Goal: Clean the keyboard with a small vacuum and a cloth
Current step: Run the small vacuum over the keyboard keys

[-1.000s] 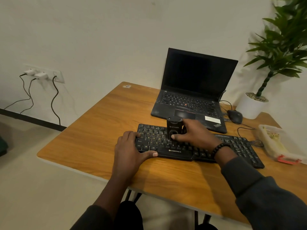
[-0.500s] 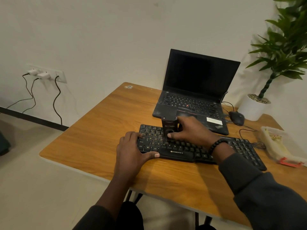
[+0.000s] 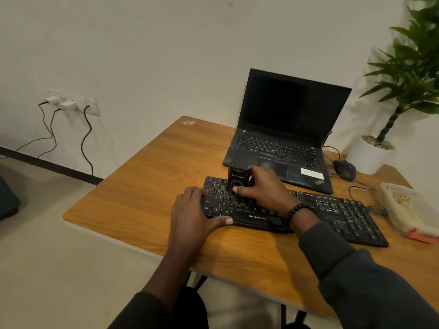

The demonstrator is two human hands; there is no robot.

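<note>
My right hand [image 3: 263,188] is wrapped around the small black vacuum [image 3: 238,178], with my thumb across its front. The vacuum stands up on the far left part of the keyboard [image 3: 332,210]. My left hand [image 3: 192,212] lies flat on the left end of the keyboard, fingers on the keys and thumb along the near edge, to keep it from sliding.

The keyboard lies on the wooden table [image 3: 142,186], just in front of the open laptop [image 3: 285,138]. I cannot see a cloth anywhere.

What could go wrong? If I push the vacuum down too hard, I think a key could pop off or get sucked up. If I lift my left hand, the keyboard might slip toward the laptop and bump it. If I swing the vacuum far to the right, my sleeve may catch the mouse [image 3: 344,169] wire or knock the plastic box [image 3: 408,210] near the right edge off the table.
</note>
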